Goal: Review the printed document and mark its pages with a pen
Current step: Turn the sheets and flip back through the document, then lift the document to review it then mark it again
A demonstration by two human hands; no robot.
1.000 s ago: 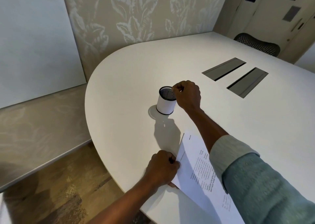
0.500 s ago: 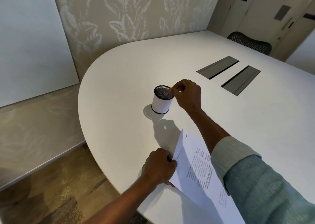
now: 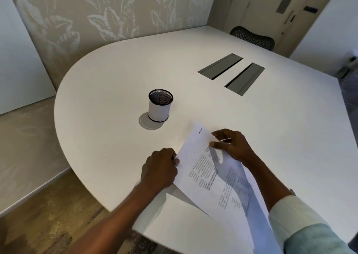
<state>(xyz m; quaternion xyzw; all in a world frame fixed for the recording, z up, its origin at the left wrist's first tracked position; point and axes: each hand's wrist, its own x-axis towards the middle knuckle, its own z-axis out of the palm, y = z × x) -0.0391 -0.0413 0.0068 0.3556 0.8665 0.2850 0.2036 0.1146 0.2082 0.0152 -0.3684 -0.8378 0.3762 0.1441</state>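
The printed document (image 3: 205, 168) is a sheet of small text, lifted at a slant above the table's near edge. My left hand (image 3: 159, 169) pinches its left edge with closed fingers. My right hand (image 3: 229, 144) is at the upper right edge, thumb on the printed face and fingers curled past the edge. A thin pale streak shows between those fingers; I cannot tell what it is. No pen is clearly visible. A white pen holder (image 3: 159, 106) with a black mesh rim stands upright beyond the paper, and looks empty.
The white rounded table (image 3: 116, 83) has two grey cable hatches (image 3: 231, 72) at the far right. Another white sheet (image 3: 184, 226) lies flat under the lifted page. A black mesh chair (image 3: 251, 37) stands behind the table. Wooden floor lies left of the table's edge.
My right hand has left the pen holder's rim and come back to the document's upper right edge. The page is raised higher. My left hand keeps its hold on the left edge.
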